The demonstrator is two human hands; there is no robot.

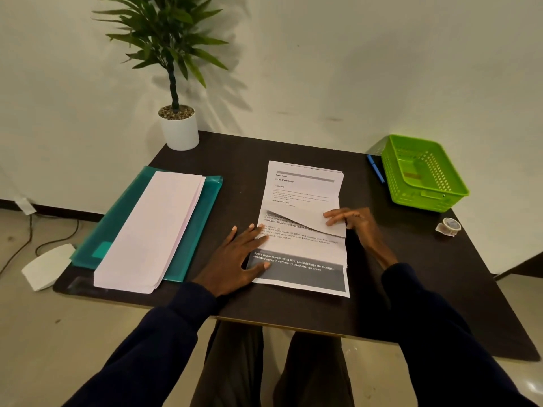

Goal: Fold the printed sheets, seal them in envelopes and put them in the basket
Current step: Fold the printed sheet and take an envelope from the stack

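Note:
A stack of printed sheets (305,189) lies in the middle of the dark table (241,160). The top sheet (302,248) is bent over partway, its upper part turned down at a slant. My left hand (235,259) lies flat with spread fingers on the sheet's left edge. My right hand (352,223) presses the turned-down flap at its right edge with straight fingers. A pile of white envelopes (150,230) rests on a teal folder (202,218) at the left. The green basket (423,174) stands at the back right.
A potted plant (179,124) stands at the table's back left corner. A blue pen (376,168) lies beside the basket's left side. A roll of tape (451,226) sits near the right edge. A white object (47,267) lies on the floor at the left.

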